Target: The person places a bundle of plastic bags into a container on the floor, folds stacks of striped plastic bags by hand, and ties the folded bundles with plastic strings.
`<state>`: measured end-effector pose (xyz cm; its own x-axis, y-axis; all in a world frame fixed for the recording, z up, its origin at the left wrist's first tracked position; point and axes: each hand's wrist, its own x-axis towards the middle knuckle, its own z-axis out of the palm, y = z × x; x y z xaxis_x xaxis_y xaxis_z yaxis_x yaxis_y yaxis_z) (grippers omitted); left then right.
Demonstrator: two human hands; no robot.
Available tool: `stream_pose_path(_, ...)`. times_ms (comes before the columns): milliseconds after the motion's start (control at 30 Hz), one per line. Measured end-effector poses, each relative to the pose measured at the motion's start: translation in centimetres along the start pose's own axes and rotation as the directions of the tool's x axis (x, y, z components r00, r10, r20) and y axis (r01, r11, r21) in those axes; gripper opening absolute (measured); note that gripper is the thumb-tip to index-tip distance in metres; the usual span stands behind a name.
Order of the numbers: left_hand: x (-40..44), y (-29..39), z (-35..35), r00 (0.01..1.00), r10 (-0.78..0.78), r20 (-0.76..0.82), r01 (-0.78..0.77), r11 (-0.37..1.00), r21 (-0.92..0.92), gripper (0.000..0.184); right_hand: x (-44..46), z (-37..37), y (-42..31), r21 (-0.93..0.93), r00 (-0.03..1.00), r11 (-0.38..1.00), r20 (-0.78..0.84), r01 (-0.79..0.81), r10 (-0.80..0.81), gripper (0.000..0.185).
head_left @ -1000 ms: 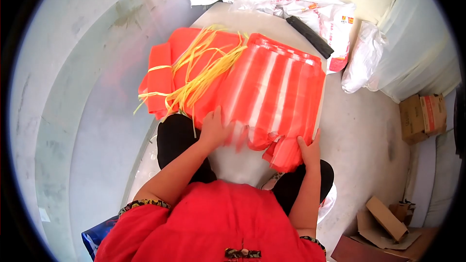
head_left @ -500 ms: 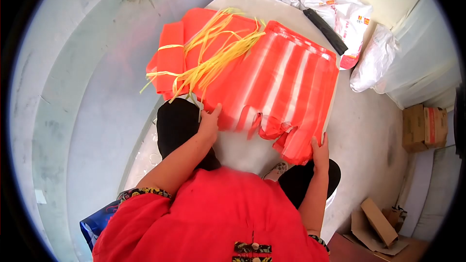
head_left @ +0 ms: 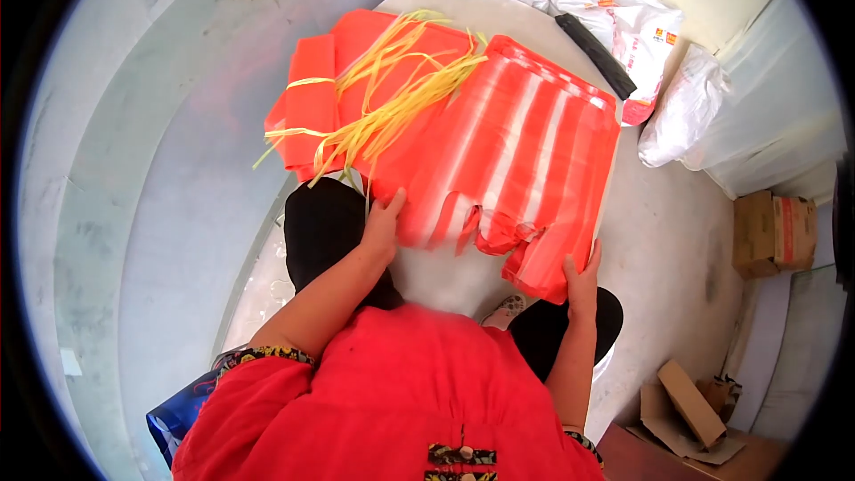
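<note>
A stack of red-and-white striped plastic bags (head_left: 525, 142) lies flat before me, its handle ends cut and crumpled on the near side. My left hand (head_left: 381, 230) grips its lower left edge, fingertips on the red plastic. At the near right corner, my right hand (head_left: 582, 281) holds the stack between thumb and fingers. To the left rests a folded red bundle (head_left: 312, 67). A loose bunch of yellow plastic strips (head_left: 383, 129) lies across that bundle and touches the striped stack's left side.
A black bar-like object (head_left: 595, 55) lies beyond the stack's right corner. White printed sacks (head_left: 614, 9) and a white plastic bag (head_left: 684, 116) sit at the back right. Cardboard boxes (head_left: 773, 233) stand far right, with opened cardboard (head_left: 686, 414) at lower right.
My right hand has shifted slightly left and down along the stack's near right corner, its thumb now further over the plastic. The left hand stays at its edge.
</note>
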<state>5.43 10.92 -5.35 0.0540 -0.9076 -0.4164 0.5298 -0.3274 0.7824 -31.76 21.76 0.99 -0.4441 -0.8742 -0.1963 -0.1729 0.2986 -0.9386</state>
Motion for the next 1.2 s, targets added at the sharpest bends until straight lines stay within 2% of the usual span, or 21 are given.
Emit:
stream_pose_path(67, -0.7, 1.0, 0.5, 0.997, -0.074, 0.037, 0.073, 0.997, 0.031, 0.055, 0.0, 0.0, 0.6, 0.090, 0.998, 0.994, 0.004, -0.056, 0.055, 0.090)
stream_pose_path(133, -1.1, 1.6, 1.0, 0.986, -0.081, 0.144, 0.078, 0.997, 0.028, 0.059, -0.3, 0.2, 0.8, 0.188, 0.995, 0.978, 0.011, -0.097, 0.096, 0.091)
stream_pose_path(200, -2.2, 2.4, 1.6, 0.970, -0.121, 0.211, 0.110, 0.992, 0.064, 0.060, -0.8, 0.2, 0.1, 0.190, 0.995, 0.976, 0.033, -0.101, 0.097, 0.091)
stream_pose_path(233, -1.7, 1.8, 1.6, 0.980, -0.074, 0.184, 0.053, 0.992, 0.118, 0.061, -1.0, 0.4, -0.4, 0.194, 0.994, 0.975, 0.041, -0.105, 0.099, 0.090)
stream_pose_path(333, -2.7, 3.2, 3.0, 0.969, -0.163, 0.187, 0.112, 0.960, 0.255, 0.058, -0.4, 0.5, -1.3, 0.295, 0.995, 0.951, 0.025, -0.095, 0.092, 0.089)
stream_pose_path(467, -2.0, 4.0, 3.7, 0.970, -0.131, 0.203, 0.079, 0.966, 0.245, 0.053, 0.2, 0.8, -3.3, 0.420, 0.998, 0.906, -0.008, -0.058, 0.068, 0.085)
stream_pose_path(500, -2.3, 5.3, 4.4, 0.972, -0.161, 0.169, 0.107, 0.951, 0.291, 0.052, 0.3, 0.8, -3.3, 0.470, 0.998, 0.881, -0.006, -0.052, 0.062, 0.084)
stream_pose_path(633, -2.8, 6.2, 5.5, 0.976, -0.073, 0.207, 0.025, 0.974, 0.225, 0.054, -0.2, 0.6, -2.0, 0.561, 0.996, 0.825, 0.008, -0.075, 0.085, 0.076)
stream_pose_path(733, -4.0, 5.8, 5.5, 0.986, -0.038, 0.164, -0.002, 0.972, 0.235, 0.054, -1.5, 0.4, -0.3, 0.510, 0.995, 0.856, -0.001, -0.083, 0.097, 0.072)
stream_pose_path(833, -5.2, 5.6, 4.6, 0.982, -0.106, 0.156, 0.067, 0.969, 0.237, 0.054, -3.0, -0.1, 0.2, 0.512, 0.993, 0.853, 0.011, -0.105, 0.116, 0.071)
stream_pose_path(1033, -8.0, 6.1, 4.6, 0.986, -0.109, 0.130, 0.072, 0.963, 0.260, 0.052, -5.3, -0.3, -1.5, 0.503, 0.996, 0.860, 0.016, -0.086, 0.091, 0.072)
stream_pose_path(1200, -8.8, 5.5, 3.0, 0.986, -0.086, 0.139, 0.048, 0.965, 0.257, 0.049, -7.3, 0.1, 0.8, 0.503, 0.989, 0.855, -0.007, -0.125, 0.148, 0.072)
